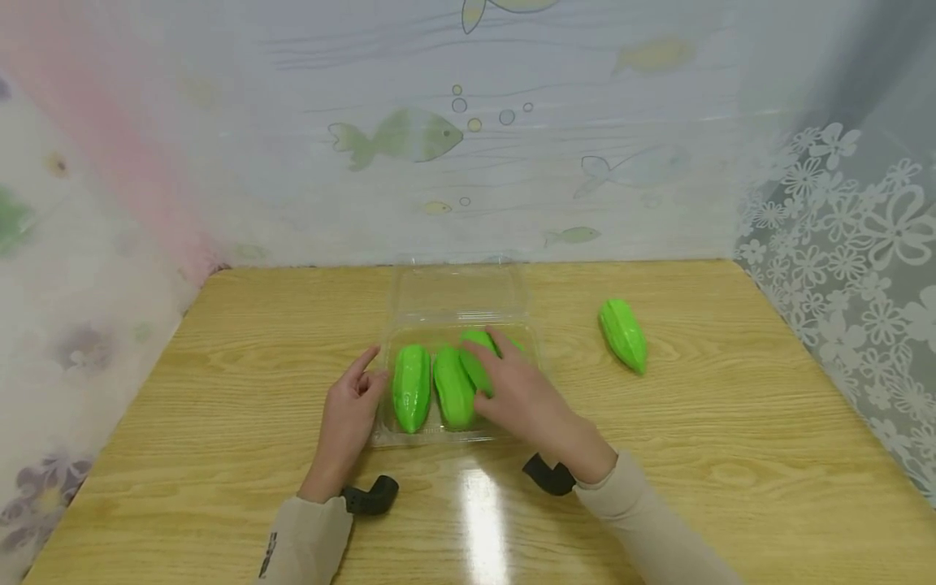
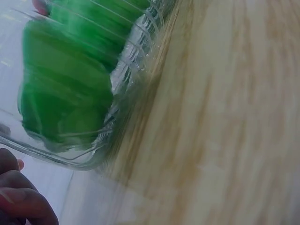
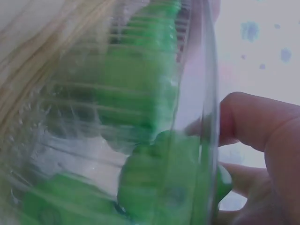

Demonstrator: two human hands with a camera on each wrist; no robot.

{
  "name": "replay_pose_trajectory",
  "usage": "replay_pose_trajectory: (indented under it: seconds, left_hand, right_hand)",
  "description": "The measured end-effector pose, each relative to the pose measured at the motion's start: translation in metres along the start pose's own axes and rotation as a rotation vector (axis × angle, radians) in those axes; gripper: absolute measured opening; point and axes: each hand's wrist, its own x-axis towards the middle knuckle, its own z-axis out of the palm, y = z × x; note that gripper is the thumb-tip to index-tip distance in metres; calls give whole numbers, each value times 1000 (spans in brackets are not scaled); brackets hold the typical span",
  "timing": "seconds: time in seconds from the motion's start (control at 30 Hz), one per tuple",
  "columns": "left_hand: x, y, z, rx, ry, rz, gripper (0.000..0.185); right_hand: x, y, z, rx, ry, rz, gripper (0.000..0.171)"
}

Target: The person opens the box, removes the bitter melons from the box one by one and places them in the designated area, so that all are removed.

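Note:
A clear plastic clamshell box (image 1: 468, 437) holds several bright green, ridged star fruit. One star fruit (image 1: 413, 390) lies along the left side of the box, with another (image 1: 455, 390) beside it. My right hand (image 1: 522, 398) reaches over the right half and grips a third star fruit (image 1: 477, 370) between thumb and fingers, tilted against its neighbour. In the right wrist view this held star fruit (image 3: 159, 183) shows through the box wall. Partly hidden behind my fingers is more green. At the box's left edge rests my left hand (image 1: 351, 410), fingers loosely bent and thumb by the wall.
The lid (image 1: 461, 288) stands raised at the back of the box. A single star fruit (image 1: 624, 335) lies on the wooden table (image 1: 695, 455) to the right. Black wrist mounts (image 1: 371, 496) show at both cuffs. Patterned curtains (image 1: 409, 203) hang behind and beside the table.

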Motion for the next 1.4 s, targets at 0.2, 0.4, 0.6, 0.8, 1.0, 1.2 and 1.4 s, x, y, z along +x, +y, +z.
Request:
replay_pose_trajectory:
  seconds: [0.2, 0.4, 0.6, 0.8, 1.0, 1.2, 1.4]
  left_hand:
    - [0, 1, 0, -1, -1, -16, 43]
    - [0, 1, 0, -7, -5, -16, 44]
    - [0, 2, -1, -12, -14, -26, 43]
    - [-5, 17, -2, -16, -21, -45, 43]
    - [-13, 36, -4, -16, -26, -42, 44]
    - [-5, 14, -2, -30, -28, -39, 44]
    - [-9, 26, -4, -29, -31, -52, 44]
  right_hand:
    - [3, 6, -11, 65, -4, 50, 71]
    - [6, 12, -20, 136, -25, 115, 76]
    - [8, 20, -27, 274, -44, 172, 79]
    - [7, 31, -32, 359, -24, 170, 82]
    - [7, 44, -42, 387, 6, 160, 75]
    - [7, 60, -52, 466, 28, 179, 70]
    - [4, 72, -62, 504, 49, 204, 59]
